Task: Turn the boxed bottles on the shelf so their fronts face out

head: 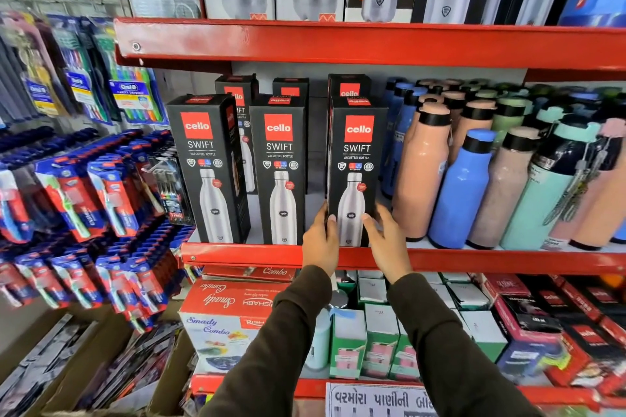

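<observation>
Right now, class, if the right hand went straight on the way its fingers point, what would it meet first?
The right hand holds the rightmost Cello Swift box, so it would push that box first, probably back toward the box behind; depth is unclear.

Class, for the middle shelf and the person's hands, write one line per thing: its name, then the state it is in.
Left box: upright, angled a little, front and one side showing.
Middle box: upright, front facing out.
Right box: upright, front facing out, held at its base.
Left hand: grips the right box's left edge.
Right hand: grips the right box's right edge.
Loose bottles: upright, caps on.
</observation>
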Demonstrator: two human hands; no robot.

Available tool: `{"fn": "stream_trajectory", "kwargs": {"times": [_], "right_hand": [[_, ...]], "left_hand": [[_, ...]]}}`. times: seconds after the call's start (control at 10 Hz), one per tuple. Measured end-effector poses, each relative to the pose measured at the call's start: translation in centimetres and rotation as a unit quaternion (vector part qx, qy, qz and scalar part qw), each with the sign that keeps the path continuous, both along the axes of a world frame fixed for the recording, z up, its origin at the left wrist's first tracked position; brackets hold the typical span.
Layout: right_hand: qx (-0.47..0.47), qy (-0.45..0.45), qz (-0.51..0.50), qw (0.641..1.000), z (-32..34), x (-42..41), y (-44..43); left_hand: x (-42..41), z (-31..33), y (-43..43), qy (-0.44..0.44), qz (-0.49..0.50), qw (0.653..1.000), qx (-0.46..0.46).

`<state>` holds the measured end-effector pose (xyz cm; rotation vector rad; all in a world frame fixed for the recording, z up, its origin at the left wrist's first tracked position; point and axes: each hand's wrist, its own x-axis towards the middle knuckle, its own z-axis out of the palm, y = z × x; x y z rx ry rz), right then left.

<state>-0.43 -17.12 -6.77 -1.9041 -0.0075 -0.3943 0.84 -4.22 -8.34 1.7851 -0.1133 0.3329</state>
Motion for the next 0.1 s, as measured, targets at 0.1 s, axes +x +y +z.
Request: {"fn": "stream_trajectory", "kwargs": {"times": [0.1], "right_hand": [[-0.005,-0.035,-0.027,0.999,0.22,0.0,-0.48]], "left_hand": [[-0.66,0.12,-0.47,-0.017,0.016,0.999,-0.044]]}}
